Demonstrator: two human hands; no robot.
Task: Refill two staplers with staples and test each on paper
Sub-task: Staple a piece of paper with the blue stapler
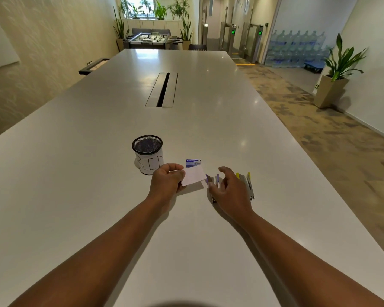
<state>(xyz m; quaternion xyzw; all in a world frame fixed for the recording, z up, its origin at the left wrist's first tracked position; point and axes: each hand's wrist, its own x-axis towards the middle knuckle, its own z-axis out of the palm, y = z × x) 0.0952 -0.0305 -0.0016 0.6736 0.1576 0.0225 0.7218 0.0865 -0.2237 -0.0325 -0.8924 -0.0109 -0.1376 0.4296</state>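
Note:
My left hand (167, 178) pinches a small white paper slip (194, 176) just above the white table (98, 173). Right of the slip lies a purple stapler (211, 180), partly hidden under my right hand (232, 189). That hand hovers over it with fingers loosely curled; whether it touches the stapler is unclear. A yellow stapler (248, 185) lies just right of my right hand. A small blue staple box (193, 163) sits behind the paper.
A black mesh cup (148, 151) with a paper label reading "BIN" stands left of the box, close behind my left hand. A cable slot (162, 89) runs along the table's middle. The table's right edge drops to carpet.

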